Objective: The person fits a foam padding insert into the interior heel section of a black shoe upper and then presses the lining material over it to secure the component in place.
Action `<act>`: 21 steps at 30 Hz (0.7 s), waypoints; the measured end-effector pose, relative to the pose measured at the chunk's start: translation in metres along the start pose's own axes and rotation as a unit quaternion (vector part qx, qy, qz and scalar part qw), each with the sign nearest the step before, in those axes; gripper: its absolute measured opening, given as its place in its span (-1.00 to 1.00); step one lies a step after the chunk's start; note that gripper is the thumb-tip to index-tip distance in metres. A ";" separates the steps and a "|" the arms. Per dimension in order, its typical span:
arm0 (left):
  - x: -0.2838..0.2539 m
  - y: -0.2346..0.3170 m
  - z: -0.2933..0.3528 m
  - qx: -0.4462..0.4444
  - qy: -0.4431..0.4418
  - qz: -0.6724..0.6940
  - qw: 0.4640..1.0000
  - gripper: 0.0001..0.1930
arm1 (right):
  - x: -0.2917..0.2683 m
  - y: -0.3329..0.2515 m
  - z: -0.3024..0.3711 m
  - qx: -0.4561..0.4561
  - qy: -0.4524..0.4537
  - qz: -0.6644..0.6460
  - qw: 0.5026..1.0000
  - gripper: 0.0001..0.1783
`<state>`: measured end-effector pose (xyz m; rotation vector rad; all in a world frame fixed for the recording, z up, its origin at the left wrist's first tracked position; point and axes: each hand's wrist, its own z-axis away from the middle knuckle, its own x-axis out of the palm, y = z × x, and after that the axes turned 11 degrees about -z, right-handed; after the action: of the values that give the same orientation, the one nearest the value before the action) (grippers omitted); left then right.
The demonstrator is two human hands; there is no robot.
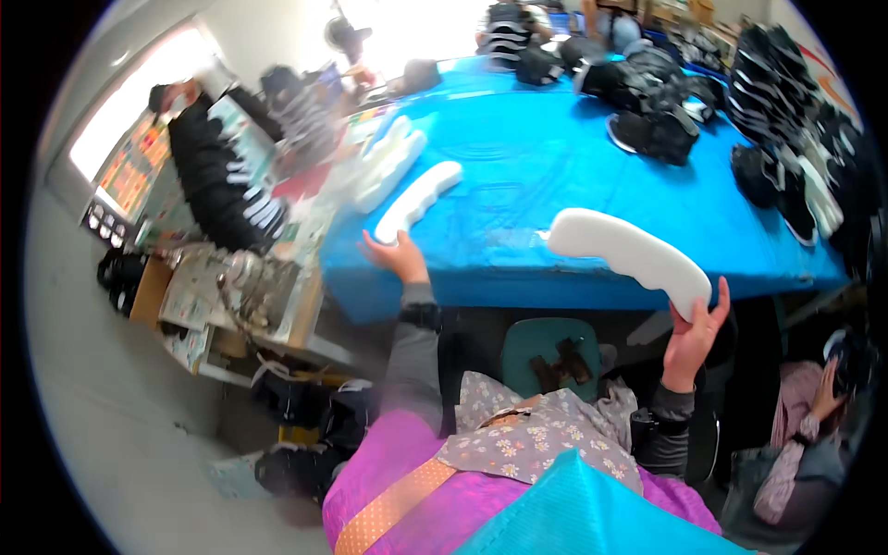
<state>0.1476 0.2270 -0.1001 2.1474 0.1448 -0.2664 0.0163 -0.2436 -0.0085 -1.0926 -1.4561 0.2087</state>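
My left hand (400,258) is closed round the near end of a white curved shoe sole (421,198) with a wavy edge. That sole slants away over the left part of the blue-covered table (499,129). A larger-looking white shoe sole (631,248), also wavy along one side, rises to the left from my right hand (694,338). The fingers and thumb of that hand pinch its lower end at the table's near edge. More white soles (388,165), blurred, lie just beyond my left hand.
Black shoes (655,134) lie in a heap at the far right, beside tall stacks of black-and-white shoe parts (772,88). At left stands a cluttered side table with a row of black pieces (217,171). A green stool (546,356) is below the table; another person's hand (826,393) shows at right.
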 end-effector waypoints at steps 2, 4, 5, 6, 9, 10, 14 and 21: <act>-0.019 0.034 0.028 0.072 -0.037 0.059 0.995 -0.27 | -0.004 0.007 -0.004 0.019 0.002 -0.002 1.000 -0.60; -0.053 0.080 0.059 0.099 -0.386 0.369 0.840 -0.25 | 0.000 0.010 -0.005 0.069 0.009 -0.028 0.997 -0.63; -0.069 0.102 0.068 0.140 -0.458 0.368 0.797 -0.21 | 0.004 0.013 -0.005 0.081 0.006 -0.038 0.996 -0.63; -0.086 0.120 0.076 0.174 -0.525 0.364 0.749 -0.16 | 0.010 0.014 -0.003 0.095 0.002 -0.056 0.994 -0.63; -0.100 0.143 0.096 0.164 -0.554 0.473 0.665 -0.01 | 0.027 0.017 0.005 0.142 -0.033 -0.076 0.986 -0.59; -0.099 0.147 0.098 0.164 -0.545 0.492 0.659 0.00 | 0.030 0.020 0.007 0.162 -0.044 -0.081 0.983 -0.57; -0.100 0.152 0.103 0.096 -0.492 0.542 0.675 -0.11 | 0.026 0.019 0.017 0.238 -0.125 -0.082 0.960 -0.44; -0.105 0.158 0.103 -0.044 -0.411 0.503 0.759 -0.38 | 0.006 0.017 0.027 0.008 -0.391 0.328 0.860 -0.50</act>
<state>0.0642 0.0539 -0.0027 1.5396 -1.4281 -0.4998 0.0028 -0.2179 -0.0223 -1.5604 -1.6979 1.2707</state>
